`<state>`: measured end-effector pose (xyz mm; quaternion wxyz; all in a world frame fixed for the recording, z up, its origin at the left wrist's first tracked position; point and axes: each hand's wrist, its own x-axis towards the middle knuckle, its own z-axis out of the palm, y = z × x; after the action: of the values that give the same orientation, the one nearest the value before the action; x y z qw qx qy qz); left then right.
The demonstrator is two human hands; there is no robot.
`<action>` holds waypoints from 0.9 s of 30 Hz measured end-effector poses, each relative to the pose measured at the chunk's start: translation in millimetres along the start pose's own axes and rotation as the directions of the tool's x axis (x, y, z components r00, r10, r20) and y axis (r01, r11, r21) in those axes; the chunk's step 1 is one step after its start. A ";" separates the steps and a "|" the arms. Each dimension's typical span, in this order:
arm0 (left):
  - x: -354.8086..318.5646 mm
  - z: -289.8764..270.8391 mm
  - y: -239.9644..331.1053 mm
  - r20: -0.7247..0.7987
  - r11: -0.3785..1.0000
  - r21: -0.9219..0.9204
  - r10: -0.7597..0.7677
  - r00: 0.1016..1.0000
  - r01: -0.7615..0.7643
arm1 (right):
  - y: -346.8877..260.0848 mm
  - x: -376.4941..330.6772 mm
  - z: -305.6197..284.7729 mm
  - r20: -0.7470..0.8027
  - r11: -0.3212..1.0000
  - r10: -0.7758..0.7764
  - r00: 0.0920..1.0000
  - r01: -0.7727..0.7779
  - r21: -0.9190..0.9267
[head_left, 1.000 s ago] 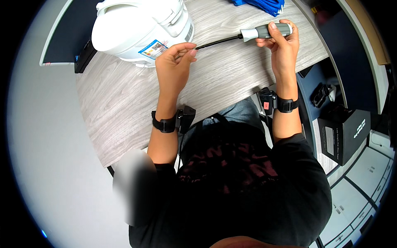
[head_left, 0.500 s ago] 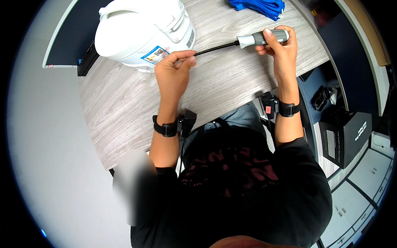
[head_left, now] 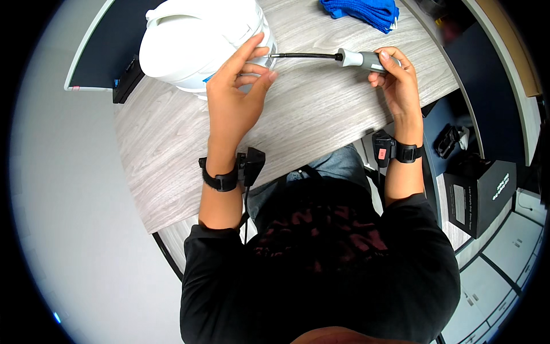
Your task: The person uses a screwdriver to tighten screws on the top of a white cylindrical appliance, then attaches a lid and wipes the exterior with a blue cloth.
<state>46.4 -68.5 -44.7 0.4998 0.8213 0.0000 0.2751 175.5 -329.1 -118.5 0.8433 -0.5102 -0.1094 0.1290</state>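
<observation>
Right hand [head_left: 399, 79] — screwdriver [head_left: 350, 58] (grey-handled)

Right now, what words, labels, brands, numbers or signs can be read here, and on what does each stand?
I won't copy wording; this is where print appears:
Black rectangular box: large white lettering; finer print too small to read.
Black fabric T-shirt: dark red letters, partly lost in folds.
Small reddish tag on the black right-wrist device: too small to read.
Blue label corner on the white lidded bucket: unreadable.
Gray-and-white screwdriver: no lettering I can make out.
</observation>
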 end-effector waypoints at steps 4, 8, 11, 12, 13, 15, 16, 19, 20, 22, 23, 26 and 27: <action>-6.7 -20.2 13.9 -0.012 0.985 0.157 0.074 0.997 -0.071 | -1.4 1.2 3.3 -0.060 0.998 -0.052 0.997 0.055 0.041; -4.5 -47.2 13.7 -0.113 0.804 0.495 0.437 0.893 -0.330 | -2.9 0.7 14.4 -0.148 0.993 -0.120 0.982 0.118 -0.019; 4.2 -61.2 12.4 -0.082 0.655 0.669 0.534 0.842 -0.350 | -2.4 0.1 20.1 -0.154 0.989 -0.144 0.977 0.139 -0.046; 8.3 -64.3 11.5 -0.067 0.602 0.718 0.558 0.827 -0.348 | -3.3 -0.3 22.1 -0.161 0.990 -0.141 0.977 0.135 -0.051; 9.7 -70.1 2.3 -0.074 0.637 0.702 0.511 0.856 -0.320 | -4.4 -1.0 23.9 -0.168 0.990 -0.139 0.976 0.131 -0.056; 12.5 -71.8 -5.4 -0.052 0.605 0.737 0.494 0.868 -0.300 | -5.5 -1.7 25.1 -0.172 0.990 -0.138 0.975 0.129 -0.064; 13.5 -71.8 -8.3 -0.041 0.590 0.753 0.483 0.874 -0.291 | -5.4 -1.9 24.9 -0.168 0.989 -0.139 0.976 0.130 -0.066; 15.1 -71.0 -15.9 -0.062 0.625 0.724 0.482 0.874 -0.294 | -5.5 -2.9 25.9 -0.172 0.988 -0.146 0.974 0.137 -0.065; 15.4 -70.8 -17.5 -0.069 0.641 0.711 0.474 0.878 -0.289 | -5.8 -3.3 26.8 -0.175 0.988 -0.149 0.973 0.140 -0.064; 15.2 -69.8 -18.7 -0.084 0.645 0.708 0.480 0.873 -0.287 | -6.6 -4.2 29.1 -0.170 0.988 -0.152 0.974 0.144 -0.059; 14.9 -69.4 -19.0 -0.091 0.648 0.707 0.483 0.871 -0.285 | -6.9 -4.6 29.9 -0.167 0.988 -0.154 0.974 0.146 -0.056; 14.9 -69.6 -19.3 -0.100 0.655 0.703 0.478 0.873 -0.278 | -7.1 -4.7 31.0 -0.158 0.979 -0.194 0.968 0.181 -0.095; 14.9 -69.4 -19.6 -0.105 0.654 0.704 0.482 0.870 -0.277 | -8.4 -4.7 32.0 -0.158 0.973 -0.218 0.963 0.203 -0.107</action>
<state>33.1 2.4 -29.8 0.0964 0.8774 -0.0037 0.4699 161.8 -307.7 -96.7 0.8347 -0.5419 -0.0969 -0.0103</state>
